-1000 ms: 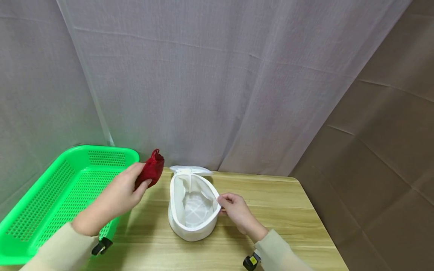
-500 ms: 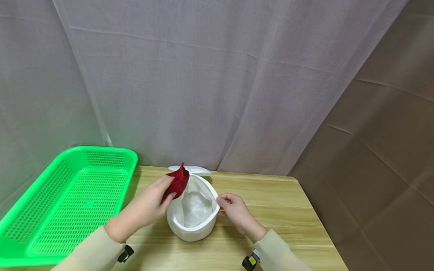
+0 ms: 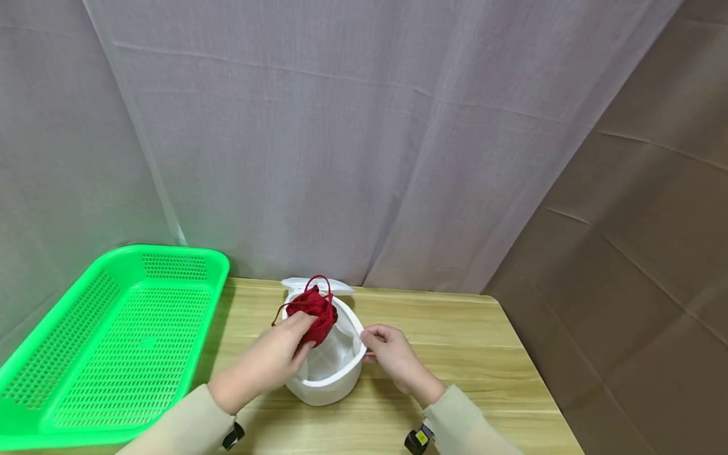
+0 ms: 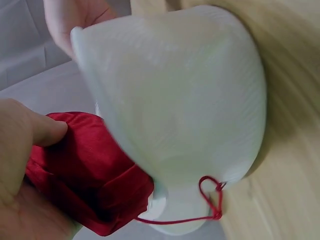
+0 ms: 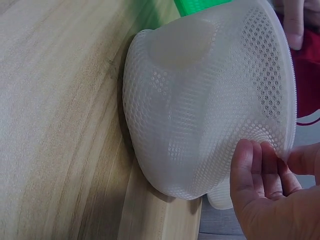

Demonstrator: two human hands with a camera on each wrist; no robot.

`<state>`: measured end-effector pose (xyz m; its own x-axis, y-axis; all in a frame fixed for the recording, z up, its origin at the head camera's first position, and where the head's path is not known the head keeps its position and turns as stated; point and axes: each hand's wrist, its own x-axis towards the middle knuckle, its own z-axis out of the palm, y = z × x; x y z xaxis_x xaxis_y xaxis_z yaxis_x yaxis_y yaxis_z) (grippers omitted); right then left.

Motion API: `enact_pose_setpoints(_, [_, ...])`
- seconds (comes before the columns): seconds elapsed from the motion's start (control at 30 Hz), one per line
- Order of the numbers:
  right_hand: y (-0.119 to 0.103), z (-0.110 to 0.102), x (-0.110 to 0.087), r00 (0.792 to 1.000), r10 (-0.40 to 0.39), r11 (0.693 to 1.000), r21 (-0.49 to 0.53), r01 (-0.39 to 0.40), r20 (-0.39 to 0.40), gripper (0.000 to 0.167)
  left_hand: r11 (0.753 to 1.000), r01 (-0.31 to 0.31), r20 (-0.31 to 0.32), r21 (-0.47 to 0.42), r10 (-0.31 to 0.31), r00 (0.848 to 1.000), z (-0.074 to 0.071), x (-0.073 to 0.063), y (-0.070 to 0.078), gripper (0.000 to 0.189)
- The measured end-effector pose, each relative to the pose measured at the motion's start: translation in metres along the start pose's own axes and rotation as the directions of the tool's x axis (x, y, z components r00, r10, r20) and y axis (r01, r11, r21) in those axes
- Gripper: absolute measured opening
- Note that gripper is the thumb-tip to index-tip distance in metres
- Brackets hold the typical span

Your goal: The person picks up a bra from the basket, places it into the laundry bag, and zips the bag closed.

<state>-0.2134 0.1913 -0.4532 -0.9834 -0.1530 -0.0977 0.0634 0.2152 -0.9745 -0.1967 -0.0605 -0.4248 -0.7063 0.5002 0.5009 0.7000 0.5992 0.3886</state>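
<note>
One red pouch (image 3: 325, 327), part-hidden by curled left fingers (image 3: 300, 324), over a white mesh bag (image 5: 200, 110), rim (image 5: 291, 90) between pinched right fingers (image 5: 242, 167).

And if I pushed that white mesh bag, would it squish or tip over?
The white mesh bag would probably squish, since its side puckers where the right hand pinches. It likely won't tip easily, standing on its wide bottom.

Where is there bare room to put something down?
Most room: table between the right hand and the brown backdrop. The green basket is bare inside where visible. A narrower gap between basket and white bag is crossed by the left arm. Crowded: bag's mouth, with left hand and red pouch.
</note>
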Motion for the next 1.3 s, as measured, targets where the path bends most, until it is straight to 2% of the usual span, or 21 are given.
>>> enact_pose_setpoints(0.2, [0.001, 0.001, 0.001, 1.000, 0.015, 1.000, -0.001, -0.015, -0.003, 0.022, 1.000, -0.025, 0.052, 0.018, 0.024, 0.998, 0.014, -0.002, -0.001, 0.031])
enact_pose_setpoints(0.5, [0.001, 0.002, 0.001, 1.000, 0.009, 1.000, -0.008, -0.009, -0.006, 0.021, 0.996, -0.055, 0.110, 0.067, 0.047, 0.993, 0.025, -0.004, 0.000, 0.021])
enact_pose_setpoints(0.7, [-0.002, 0.004, -0.002, 1.000, -0.006, 1.000, 0.014, 0.006, 0.001, 0.022, 0.994, -0.030, 0.177, 0.102, 0.011, 0.984, 0.033, -0.007, 0.002, 0.018])
enact_pose_setpoints(0.77, [-0.010, 0.005, -0.007, 1.000, -0.004, 1.000, 0.011, 0.004, 0.004, 0.022, 0.994, -0.012, 0.201, 0.107, -0.010, 0.980, 0.035, -0.007, 0.002, 0.018])
enact_pose_setpoints(0.9, [-0.015, 0.005, -0.009, 1.000, 0.004, 1.000, -0.004, -0.004, 0.008, 0.022, 0.994, 0.000, 0.223, 0.105, -0.024, 0.974, 0.040, -0.009, 0.001, 0.019])
enact_pose_setpoints(1.13, [-0.002, 0.003, -0.004, 1.000, -0.002, 1.000, -0.002, 0.002, 0.011, 0.022, 0.999, -0.013, 0.184, 0.044, 0.005, 0.983, 0.040, -0.011, -0.001, 0.016])
enact_pose_setpoints(1.3, [0.000, 0.002, -0.004, 1.000, -0.007, 1.000, 0.005, 0.007, 0.014, 0.021, 1.000, 0.010, 0.073, 0.012, -0.010, 0.997, 0.034, -0.008, -0.003, 0.013])
